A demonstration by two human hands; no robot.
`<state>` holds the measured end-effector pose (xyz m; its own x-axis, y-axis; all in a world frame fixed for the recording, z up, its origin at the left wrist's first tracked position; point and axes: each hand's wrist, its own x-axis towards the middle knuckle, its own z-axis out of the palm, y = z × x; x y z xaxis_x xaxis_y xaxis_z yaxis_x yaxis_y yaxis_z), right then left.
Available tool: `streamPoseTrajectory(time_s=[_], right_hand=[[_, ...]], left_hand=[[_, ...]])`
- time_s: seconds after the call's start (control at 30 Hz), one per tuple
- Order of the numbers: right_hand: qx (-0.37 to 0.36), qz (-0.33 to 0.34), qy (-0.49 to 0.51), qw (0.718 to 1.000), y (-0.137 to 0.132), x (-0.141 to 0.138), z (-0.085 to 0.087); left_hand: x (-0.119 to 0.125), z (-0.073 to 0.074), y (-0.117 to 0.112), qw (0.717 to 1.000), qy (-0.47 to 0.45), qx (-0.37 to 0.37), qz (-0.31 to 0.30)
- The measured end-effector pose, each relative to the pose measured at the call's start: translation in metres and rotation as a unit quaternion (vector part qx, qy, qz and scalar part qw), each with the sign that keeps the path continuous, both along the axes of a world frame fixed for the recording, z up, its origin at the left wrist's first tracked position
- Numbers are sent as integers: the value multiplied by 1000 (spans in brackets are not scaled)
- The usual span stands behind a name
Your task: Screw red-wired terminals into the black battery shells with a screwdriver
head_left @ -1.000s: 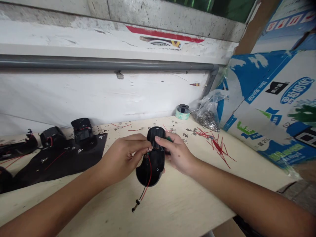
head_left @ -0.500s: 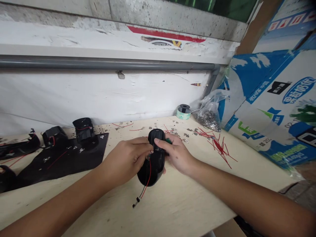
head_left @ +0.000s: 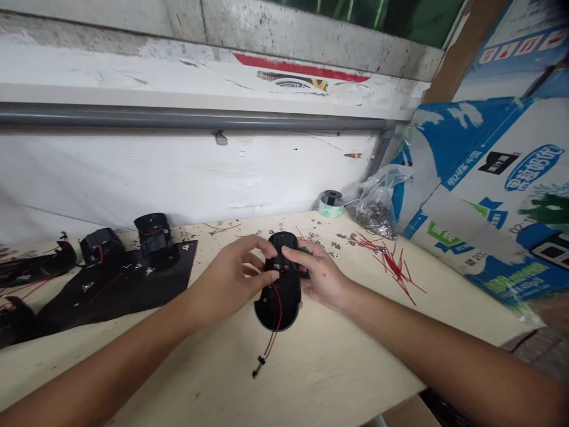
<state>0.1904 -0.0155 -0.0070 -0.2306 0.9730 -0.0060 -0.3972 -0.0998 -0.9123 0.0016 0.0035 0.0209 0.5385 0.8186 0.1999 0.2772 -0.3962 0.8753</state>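
A black plastic housing [head_left: 280,296], open side up, sits between my hands above the pale wooden table [head_left: 311,367]. A red and a black wire [head_left: 269,344] trail out of it toward me, ending in a small plug. My left hand [head_left: 231,279] presses its thumb and fingertips onto the housing's left edge. From the other side, my right hand [head_left: 317,276] grips the housing, index finger across its top, with something green partly hidden under the fingers.
A black mat [head_left: 111,284] on the left carries more black housings [head_left: 153,234] and small metal bits. Loose red wires [head_left: 391,261] and metal contacts lie at the right. A solder spool [head_left: 330,202], a bag of parts [head_left: 376,210] and a printed carton [head_left: 489,190] stand behind.
My left fingers have spread a little and shifted on the housing's edge. The housing has turned slightly, so its wires hang further right. The right hand keeps its grip.
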Motion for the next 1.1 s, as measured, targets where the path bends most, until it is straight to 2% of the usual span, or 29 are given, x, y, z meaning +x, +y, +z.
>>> streamPoseTrajectory(time_s=[0.1, 0.2, 0.3, 0.4, 0.53, 0.6, 0.77, 0.93, 1.1], right_hand=[[-7, 8, 23, 1000, 2, 2, 2], [-16, 10, 33, 999, 4, 5, 1], [-70, -5, 5, 998, 4, 6, 0], [-117, -12, -49, 992, 2, 5, 1], [-101, -20, -78, 992, 2, 1, 2], [-81, -38, -69, 994, 5, 2, 0], [31, -123, -85, 988, 15, 10, -6], [86, -111, -97, 985, 14, 10, -5], [81, -76, -129, 985, 11, 7, -3]], left_hand=[[0, 0, 3, 979, -111, -169, 0], [5, -6, -1, 924, -181, -335, -36], [11, -16, -8, 881, -209, -419, -72], [15, -24, -13, 872, -221, -434, -58], [17, -28, -14, 865, -241, -437, -53], [17, -30, -13, 860, -265, -434, -43], [15, -33, -9, 858, -293, -422, -34], [16, -30, -10, 851, -301, -431, 8], [17, -30, -11, 853, -304, -423, -8]])
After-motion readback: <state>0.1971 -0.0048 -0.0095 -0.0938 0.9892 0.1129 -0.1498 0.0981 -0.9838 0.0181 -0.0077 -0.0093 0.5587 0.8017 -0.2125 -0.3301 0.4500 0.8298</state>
